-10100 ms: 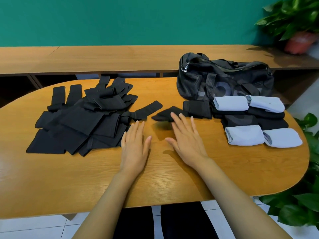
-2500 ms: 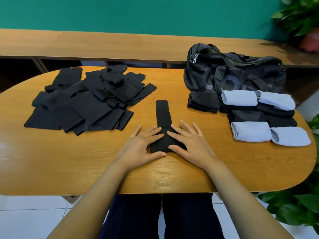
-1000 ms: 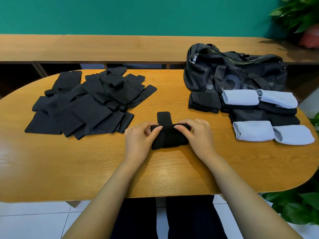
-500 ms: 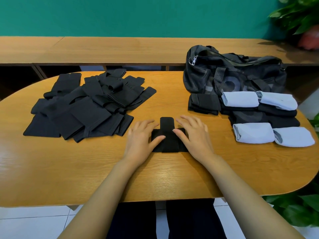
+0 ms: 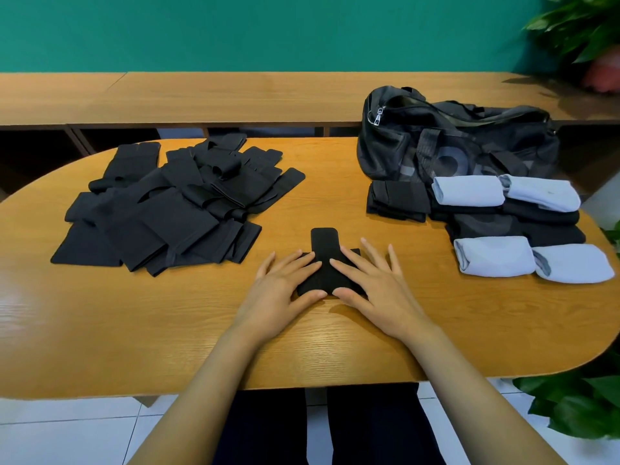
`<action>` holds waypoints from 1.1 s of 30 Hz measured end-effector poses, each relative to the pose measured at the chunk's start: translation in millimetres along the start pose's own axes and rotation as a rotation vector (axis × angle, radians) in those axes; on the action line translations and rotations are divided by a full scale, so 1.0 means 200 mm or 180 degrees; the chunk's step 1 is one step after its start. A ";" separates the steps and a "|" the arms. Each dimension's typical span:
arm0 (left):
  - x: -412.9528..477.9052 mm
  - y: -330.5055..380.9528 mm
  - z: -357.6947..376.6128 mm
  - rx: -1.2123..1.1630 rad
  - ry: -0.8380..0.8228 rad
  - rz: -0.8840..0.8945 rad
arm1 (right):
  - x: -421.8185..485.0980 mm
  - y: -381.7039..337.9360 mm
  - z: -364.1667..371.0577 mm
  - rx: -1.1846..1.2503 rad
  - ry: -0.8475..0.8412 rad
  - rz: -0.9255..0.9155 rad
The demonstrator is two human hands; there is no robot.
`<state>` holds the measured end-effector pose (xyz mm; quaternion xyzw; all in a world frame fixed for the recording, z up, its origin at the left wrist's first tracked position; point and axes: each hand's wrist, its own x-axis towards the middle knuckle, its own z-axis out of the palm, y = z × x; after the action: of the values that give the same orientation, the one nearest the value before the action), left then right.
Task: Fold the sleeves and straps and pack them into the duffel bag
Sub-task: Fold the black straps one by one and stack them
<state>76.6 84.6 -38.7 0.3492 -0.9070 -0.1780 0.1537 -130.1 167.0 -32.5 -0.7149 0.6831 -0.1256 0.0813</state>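
Observation:
A black strap (image 5: pixel 324 260), folded over on itself, lies flat at the table's middle front. My left hand (image 5: pixel 285 290) and my right hand (image 5: pixel 372 286) press on it with straight fingers, one on each side. A loose pile of black sleeves and straps (image 5: pixel 174 209) covers the left of the table. The black duffel bag (image 5: pixel 453 142) stands at the back right. In front of it lie folded black pieces (image 5: pixel 399 201) and rolled pale blue sleeves (image 5: pixel 469 194).
The oval wooden table (image 5: pixel 134 330) has its front edge close to my body. A long wooden bench (image 5: pixel 235 95) runs behind it against a green wall. Potted plants (image 5: pixel 583 31) stand at the back right and at the lower right.
The strap was folded down from long to short over the last seconds. Both hands went from pinching its fold to lying flat on it.

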 end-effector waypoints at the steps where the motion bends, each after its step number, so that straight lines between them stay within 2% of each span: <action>1: 0.00 0.00 0.00 0.0000 0.0026 -0.0006 | 0.00 0.00 0.00 0.0006 0.0039 -0.0019; 9: -0.01 0.01 -0.01 -0.0037 0.0238 -0.0084 | -0.02 0.02 0.04 -0.0021 0.0781 -0.0285; 13: -0.02 0.01 -0.01 -0.0046 0.0378 -0.0025 | -0.02 0.02 0.04 0.0020 0.0953 -0.0262; 19: -0.06 0.01 -0.01 -0.0699 0.0646 -0.0093 | -0.03 0.00 0.02 0.0334 0.1271 -0.0159; 23: -0.07 0.02 -0.04 -0.0841 0.0745 -0.0110 | -0.01 -0.01 -0.02 0.0443 0.1525 -0.0160; 28: -0.03 0.05 -0.04 -0.1141 0.1120 -0.0464 | 0.05 -0.05 -0.07 0.0766 0.1635 0.0133; 33: 0.03 0.05 -0.03 -0.1351 0.1288 -0.0984 | 0.14 -0.07 -0.11 0.0875 0.1433 0.0650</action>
<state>69.2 86.3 -28.6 0.4712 -0.7370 -0.3113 0.3713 -121.5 142.0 -5.1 -0.5787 0.7290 -0.3638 0.0360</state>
